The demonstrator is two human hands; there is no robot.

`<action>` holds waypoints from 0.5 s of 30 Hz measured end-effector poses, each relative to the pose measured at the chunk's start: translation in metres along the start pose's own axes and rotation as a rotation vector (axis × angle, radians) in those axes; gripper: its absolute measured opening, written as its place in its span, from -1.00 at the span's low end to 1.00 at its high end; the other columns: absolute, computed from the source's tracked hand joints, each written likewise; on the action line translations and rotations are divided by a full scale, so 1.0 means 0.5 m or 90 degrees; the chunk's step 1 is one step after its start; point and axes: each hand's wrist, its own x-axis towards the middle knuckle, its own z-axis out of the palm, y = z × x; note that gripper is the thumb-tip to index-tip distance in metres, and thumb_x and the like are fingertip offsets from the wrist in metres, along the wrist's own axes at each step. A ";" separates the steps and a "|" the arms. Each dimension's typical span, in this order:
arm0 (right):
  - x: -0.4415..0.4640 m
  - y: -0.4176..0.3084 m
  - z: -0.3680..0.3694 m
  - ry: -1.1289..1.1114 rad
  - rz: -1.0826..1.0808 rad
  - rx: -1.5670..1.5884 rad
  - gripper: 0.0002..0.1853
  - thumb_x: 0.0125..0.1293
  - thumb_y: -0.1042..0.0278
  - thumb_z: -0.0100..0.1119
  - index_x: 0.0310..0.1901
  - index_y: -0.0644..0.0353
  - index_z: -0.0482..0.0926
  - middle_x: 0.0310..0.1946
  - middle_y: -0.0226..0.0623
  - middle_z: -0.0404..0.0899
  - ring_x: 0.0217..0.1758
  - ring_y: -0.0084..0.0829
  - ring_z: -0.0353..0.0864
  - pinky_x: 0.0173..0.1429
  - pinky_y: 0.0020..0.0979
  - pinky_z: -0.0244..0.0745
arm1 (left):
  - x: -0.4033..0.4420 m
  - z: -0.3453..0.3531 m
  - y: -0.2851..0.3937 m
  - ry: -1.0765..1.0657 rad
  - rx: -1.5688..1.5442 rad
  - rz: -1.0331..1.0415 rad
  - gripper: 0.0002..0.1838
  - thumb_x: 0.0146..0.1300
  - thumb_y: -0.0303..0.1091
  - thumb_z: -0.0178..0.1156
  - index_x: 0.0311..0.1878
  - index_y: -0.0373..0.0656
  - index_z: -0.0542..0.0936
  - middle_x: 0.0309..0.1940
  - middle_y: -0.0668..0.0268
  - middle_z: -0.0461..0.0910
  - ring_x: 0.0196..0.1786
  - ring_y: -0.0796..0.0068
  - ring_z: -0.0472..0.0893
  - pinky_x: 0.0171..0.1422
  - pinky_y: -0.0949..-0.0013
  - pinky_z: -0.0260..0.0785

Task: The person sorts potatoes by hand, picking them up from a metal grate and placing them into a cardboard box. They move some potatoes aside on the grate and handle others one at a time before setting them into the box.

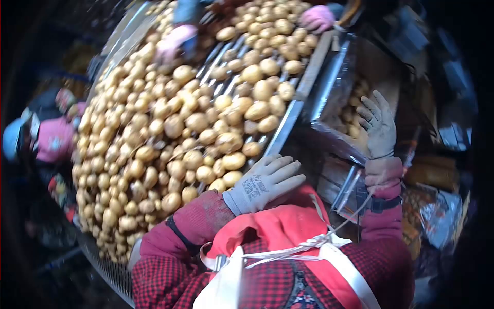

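My left hand [265, 183], in a grey glove with printed marks on its back, is open just beside the near edge of a large heap of potatoes [198, 122]. Its fingers stretch toward the right, over the red apron [278, 226], with nothing seen in them. My right hand [378, 123], also gloved, is raised with its fingers spread and holds nothing. Near it, a metal-edged container [329, 129] has potatoes [355, 103] inside. Bare rollers [218, 67] show between potatoes at the top of the heap.
A metal rail [285, 129] runs along the heap's right side. Pink-gloved hands of other people [177, 41] [317, 19] work at the far side. Another person in a blue cap [14, 139] stands at the left. Plastic bags [442, 216] lie at the right.
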 end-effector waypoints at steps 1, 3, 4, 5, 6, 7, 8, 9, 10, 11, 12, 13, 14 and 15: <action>0.003 0.027 0.038 -0.019 0.016 0.007 -0.23 0.60 -0.07 0.13 0.64 0.19 0.18 0.31 0.06 0.59 0.08 -0.25 0.78 0.05 -0.47 0.75 | -0.018 -0.010 0.007 0.003 0.042 0.001 -0.34 0.16 -0.36 0.44 0.38 -0.13 0.54 0.35 0.01 0.53 0.39 -0.06 0.54 0.50 -0.15 0.36; -0.004 0.065 0.111 -0.089 -0.077 -0.138 -0.24 0.61 -0.08 0.10 0.63 0.23 0.19 0.32 0.05 0.58 0.07 -0.26 0.78 0.06 -0.46 0.75 | -0.076 -0.043 0.022 0.030 0.062 -0.117 -0.35 0.13 -0.37 0.44 0.36 -0.11 0.55 0.34 0.01 0.53 0.39 -0.07 0.55 0.48 -0.14 0.38; -0.008 0.072 0.150 -0.128 -0.072 -0.157 -0.27 0.62 -0.03 0.10 0.61 0.25 0.22 0.30 0.02 0.59 0.08 -0.29 0.77 0.06 -0.46 0.74 | -0.103 -0.056 0.023 0.039 0.112 -0.196 -0.35 0.10 -0.37 0.44 0.33 -0.10 0.55 0.33 0.00 0.53 0.37 -0.10 0.55 0.46 -0.14 0.39; -0.020 0.073 0.195 -0.137 -0.019 -0.093 -0.25 0.59 -0.03 0.17 0.60 0.27 0.24 0.29 -0.01 0.61 0.10 -0.32 0.75 0.10 -0.44 0.71 | -0.130 -0.083 0.020 0.059 0.189 -0.219 -0.35 0.09 -0.36 0.46 0.31 -0.12 0.55 0.35 -0.01 0.52 0.36 -0.14 0.55 0.47 -0.14 0.38; -0.025 0.086 0.229 -0.162 0.001 -0.104 -0.28 0.58 -0.01 0.19 0.58 0.26 0.29 0.30 -0.03 0.61 0.10 -0.34 0.75 0.13 -0.43 0.69 | -0.170 -0.099 0.020 0.072 0.214 -0.307 -0.31 0.14 -0.30 0.45 0.39 -0.09 0.55 0.40 -0.07 0.48 0.43 -0.18 0.49 0.55 -0.27 0.26; -0.032 0.102 0.261 -0.187 0.018 -0.114 -0.31 0.58 0.01 0.21 0.56 0.24 0.34 0.30 -0.05 0.61 0.10 -0.36 0.74 0.16 -0.42 0.67 | -0.194 -0.111 0.024 0.061 0.264 -0.383 -0.27 0.17 -0.22 0.46 0.45 -0.07 0.53 0.44 -0.08 0.45 0.49 -0.20 0.43 0.58 -0.27 0.22; -0.052 0.127 0.298 -0.210 -0.010 -0.193 -0.36 0.56 0.04 0.23 0.52 0.22 0.41 0.30 -0.08 0.62 0.14 -0.35 0.73 0.22 -0.39 0.64 | -0.205 -0.116 0.017 0.068 0.281 -0.375 -0.25 0.18 -0.20 0.45 0.48 -0.05 0.52 0.46 -0.07 0.43 0.51 -0.20 0.41 0.60 -0.27 0.20; -0.075 0.149 0.333 -0.234 -0.037 -0.273 -0.40 0.55 0.07 0.24 0.48 0.20 0.48 0.30 -0.11 0.63 0.18 -0.34 0.72 0.28 -0.36 0.61 | -0.209 -0.116 0.002 0.076 0.297 -0.368 -0.23 0.19 -0.17 0.45 0.51 -0.03 0.50 0.48 -0.06 0.41 0.53 -0.20 0.39 0.61 -0.27 0.19; -0.094 0.156 0.363 -0.323 -0.067 -0.365 -0.44 0.53 0.12 0.26 0.45 0.18 0.52 0.29 -0.11 0.65 0.24 -0.34 0.69 0.33 -0.35 0.58 | -0.215 -0.105 -0.023 0.050 0.313 -0.359 -0.24 0.21 -0.11 0.44 0.51 0.00 0.51 0.50 -0.02 0.40 0.56 -0.19 0.36 0.61 -0.29 0.18; -0.104 0.160 0.388 -0.411 -0.101 -0.456 -0.48 0.51 0.16 0.28 0.42 0.15 0.57 0.28 -0.11 0.66 0.30 -0.34 0.67 0.37 -0.34 0.55 | -0.202 -0.107 -0.035 0.053 0.314 -0.360 -0.24 0.21 -0.11 0.44 0.51 0.00 0.51 0.50 -0.02 0.40 0.56 -0.19 0.36 0.61 -0.29 0.18; -0.108 0.177 0.402 -0.470 -0.202 -0.516 -0.48 0.50 0.17 0.29 0.42 0.15 0.58 0.26 -0.08 0.67 0.31 -0.35 0.66 0.38 -0.34 0.54 | -0.181 -0.105 -0.046 0.041 0.308 -0.315 -0.27 0.23 -0.09 0.43 0.49 0.01 0.53 0.49 0.01 0.41 0.57 -0.18 0.34 0.61 -0.32 0.15; -0.109 0.196 0.410 -0.525 -0.301 -0.574 -0.49 0.50 0.19 0.30 0.42 0.14 0.58 0.25 -0.06 0.68 0.33 -0.35 0.65 0.39 -0.33 0.53 | -0.158 -0.103 -0.062 0.026 0.298 -0.269 -0.30 0.24 -0.07 0.41 0.47 0.02 0.55 0.49 0.03 0.43 0.58 -0.16 0.33 0.61 -0.35 0.13; -0.109 0.208 0.418 -0.504 -0.341 -0.588 -0.52 0.51 0.22 0.29 0.40 0.14 0.60 0.25 0.02 0.66 0.23 -0.25 0.73 0.32 -0.30 0.59 | -0.137 -0.097 -0.090 0.009 0.312 -0.264 -0.35 0.26 -0.03 0.39 0.42 0.05 0.58 0.48 0.06 0.43 0.59 -0.14 0.31 0.62 -0.38 0.09; -0.108 0.216 0.416 -0.504 -0.336 -0.592 -0.52 0.51 0.22 0.29 0.40 0.14 0.60 0.25 0.02 0.66 0.23 -0.25 0.73 0.32 -0.30 0.59 | -0.114 -0.097 -0.120 0.023 0.341 -0.244 -0.37 0.26 -0.02 0.37 0.40 0.08 0.58 0.46 0.05 0.44 0.57 -0.14 0.33 0.62 -0.38 0.07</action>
